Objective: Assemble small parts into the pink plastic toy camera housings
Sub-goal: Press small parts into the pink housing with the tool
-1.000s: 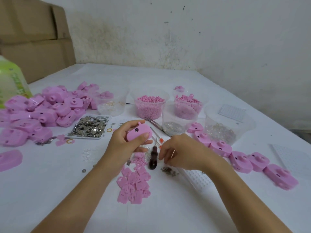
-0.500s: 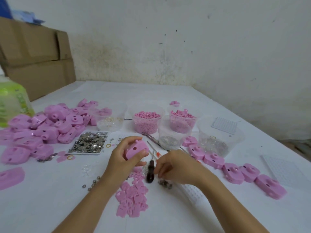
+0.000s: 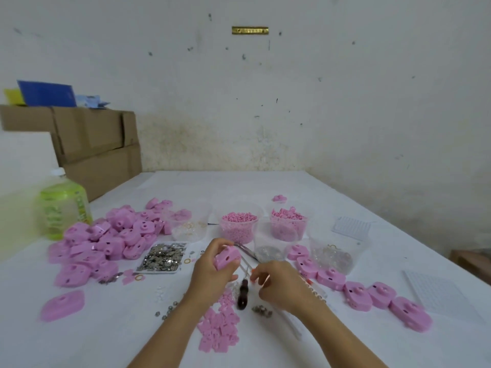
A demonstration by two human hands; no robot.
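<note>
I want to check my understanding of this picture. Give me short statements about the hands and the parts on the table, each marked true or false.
1. The left hand holds a pink housing. True.
2. The right hand grips the dark-handled tool. False: the tool lies on the table between the hands.
3. The tray of silvery parts lies left of the left hand. True.
4. The green bottle stands at the table's right side. False: it stands at the left, near the pile of housings.
</note>
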